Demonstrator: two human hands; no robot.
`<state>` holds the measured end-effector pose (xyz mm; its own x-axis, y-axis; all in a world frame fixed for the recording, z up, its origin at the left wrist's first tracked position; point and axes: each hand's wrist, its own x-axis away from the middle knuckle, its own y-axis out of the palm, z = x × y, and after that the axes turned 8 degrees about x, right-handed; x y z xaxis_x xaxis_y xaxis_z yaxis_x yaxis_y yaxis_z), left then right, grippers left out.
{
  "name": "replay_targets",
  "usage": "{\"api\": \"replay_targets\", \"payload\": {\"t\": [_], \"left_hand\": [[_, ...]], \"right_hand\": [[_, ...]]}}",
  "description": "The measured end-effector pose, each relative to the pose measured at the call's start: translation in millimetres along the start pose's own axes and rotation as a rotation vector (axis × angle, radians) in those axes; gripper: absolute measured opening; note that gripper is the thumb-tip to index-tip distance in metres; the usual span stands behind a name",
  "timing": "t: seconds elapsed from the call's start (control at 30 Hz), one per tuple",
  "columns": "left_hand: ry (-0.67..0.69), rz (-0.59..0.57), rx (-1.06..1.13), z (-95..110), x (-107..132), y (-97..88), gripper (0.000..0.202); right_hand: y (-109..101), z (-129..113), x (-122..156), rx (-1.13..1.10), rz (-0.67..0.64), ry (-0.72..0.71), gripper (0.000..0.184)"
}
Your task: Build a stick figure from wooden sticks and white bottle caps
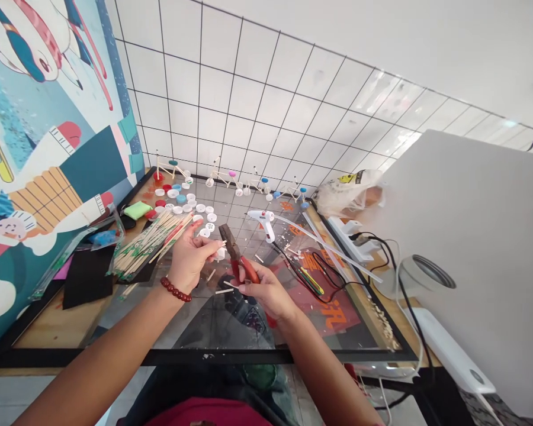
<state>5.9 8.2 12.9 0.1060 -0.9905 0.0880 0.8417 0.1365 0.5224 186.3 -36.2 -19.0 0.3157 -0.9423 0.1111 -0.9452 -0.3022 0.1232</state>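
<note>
Head view shows my right hand (266, 293) clenched around the pliers (237, 255) near the glue gun (265, 222), my left hand (190, 255) at their tip, its grip impossible to tell.

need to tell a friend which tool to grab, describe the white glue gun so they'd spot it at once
On the glass-topped table below the white tiled wall, look just past the right hand gripping red-handled pliers. The white plastic glue gun lies there, the only pistol-shaped tool, beside long clear sticks.
</note>
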Motion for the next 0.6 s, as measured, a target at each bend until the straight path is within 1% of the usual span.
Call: {"api": "replay_targets", "payload": {"t": [0.13, 0.27, 0.4, 0.6], "left_hand": [[0.014, 0.014, 0.006, -2.2, -1.6, -1.2, 0.102], [0.000, 0.050, 0.035, -3.0, -1.7, -1.0, 0.096], [-0.022, 0.056, 0.049, -4.6, -2.2, -0.7, 0.097], [-0.006, 0.057, 0.049, -3.6, -2.3, -0.2, 0.098]], "right_hand": [[-1.1, 3.0, -1.6, 0.019, 0.006, -0.002, 0.023], [-2.1, 4.8, -4.4, 0.071, 0.032, -0.012, 0.021], [-3.5, 5.7, -6.5, 0.103, 0.025, -0.033, 0.019], [-4.4, 4.2, -5.6, 0.113, 0.021, -0.053, 0.021]]}}
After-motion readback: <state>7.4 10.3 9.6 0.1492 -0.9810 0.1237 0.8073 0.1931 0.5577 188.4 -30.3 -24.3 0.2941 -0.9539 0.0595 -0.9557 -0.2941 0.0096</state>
